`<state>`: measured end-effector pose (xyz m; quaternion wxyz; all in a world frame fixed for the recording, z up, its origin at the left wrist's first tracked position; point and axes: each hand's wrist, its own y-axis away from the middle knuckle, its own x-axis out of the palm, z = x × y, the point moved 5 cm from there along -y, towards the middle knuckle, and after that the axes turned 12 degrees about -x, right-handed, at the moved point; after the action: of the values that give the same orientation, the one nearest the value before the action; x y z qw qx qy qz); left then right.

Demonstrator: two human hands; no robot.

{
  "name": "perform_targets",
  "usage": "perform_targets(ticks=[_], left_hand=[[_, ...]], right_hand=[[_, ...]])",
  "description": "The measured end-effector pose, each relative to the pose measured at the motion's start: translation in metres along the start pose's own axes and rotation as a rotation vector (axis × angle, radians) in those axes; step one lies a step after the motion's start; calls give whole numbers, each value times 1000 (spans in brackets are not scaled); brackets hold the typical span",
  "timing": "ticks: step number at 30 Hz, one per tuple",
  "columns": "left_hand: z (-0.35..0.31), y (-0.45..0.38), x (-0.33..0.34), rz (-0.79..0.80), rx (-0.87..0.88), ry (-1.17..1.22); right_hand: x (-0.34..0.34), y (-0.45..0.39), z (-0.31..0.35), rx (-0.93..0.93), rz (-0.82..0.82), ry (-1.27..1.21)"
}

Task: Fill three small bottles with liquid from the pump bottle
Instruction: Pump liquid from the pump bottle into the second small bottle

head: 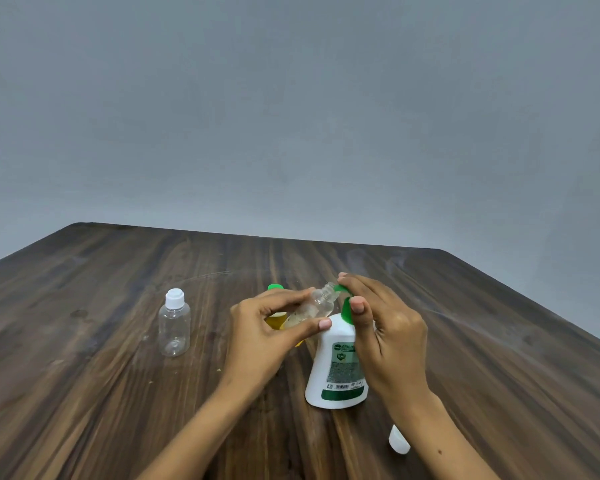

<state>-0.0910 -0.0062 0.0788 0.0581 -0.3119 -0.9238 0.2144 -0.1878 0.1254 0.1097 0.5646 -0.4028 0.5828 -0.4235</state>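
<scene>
Pump bottle (338, 368) sits upright on the wooden table (118, 289), near the middle and toward the near edge, white body with a green pump head (344, 299). The right hand (388, 334) is draped over that pump head, fingers laid across the top and thumb down the near side, looks set to push it down, though I can't tell if it's actually pressing. The left hand (267, 334) pinches an uncapped clear small bottle (314, 306) between thumb and fingers, tilted so its open neck points up at the green spout. Makes sense: the mouth is narrow, so you'd want it right at the nozzle or the stuff drips down the outside. Some pale liquid seems to sit in its lower part, so I'd guess this one is partway filled.

Behind the left hand there's a bottle with yellow contents and a green cap (275, 287), mostly hidden, probably done already. Off to the left, well apart, stands an empty clear bottle with a white cap (174, 323), likely waiting its turn. A loose white cap (399, 443) lies near the right forearm, presumably from the one being filled.
</scene>
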Motion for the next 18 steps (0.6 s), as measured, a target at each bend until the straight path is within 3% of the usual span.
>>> perform_targets(ticks=[18], left_hand=[[-2, 1, -2, -34, 14, -19]], right_hand=[[-4, -7, 2, -50, 72, -4]])
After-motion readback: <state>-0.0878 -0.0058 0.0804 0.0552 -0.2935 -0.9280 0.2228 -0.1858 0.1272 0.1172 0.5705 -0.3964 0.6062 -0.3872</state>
